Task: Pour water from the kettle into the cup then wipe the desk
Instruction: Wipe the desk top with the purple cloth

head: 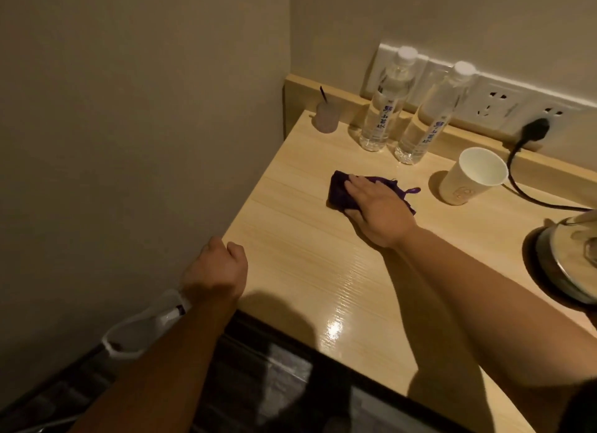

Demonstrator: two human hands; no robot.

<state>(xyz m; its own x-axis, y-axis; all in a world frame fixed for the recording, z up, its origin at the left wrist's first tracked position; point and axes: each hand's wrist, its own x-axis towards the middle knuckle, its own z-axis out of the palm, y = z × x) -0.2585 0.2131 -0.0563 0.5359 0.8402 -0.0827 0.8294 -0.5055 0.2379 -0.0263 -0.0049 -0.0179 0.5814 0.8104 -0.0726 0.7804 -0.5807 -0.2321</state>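
Note:
A purple cloth lies on the light wooden desk, and my right hand presses flat on top of it, covering most of it. A white paper cup stands to the right of the cloth. The kettle sits at the right edge of view, cut off by the frame, with its black cord running to a wall socket. My left hand rests at the desk's left front corner with its fingers curled and nothing visible in them.
Two clear water bottles stand at the back by the socket strip. A small frosted glass with a dark stick is in the back left corner. Walls close the left and back. A dark appliance top lies below the desk's front edge.

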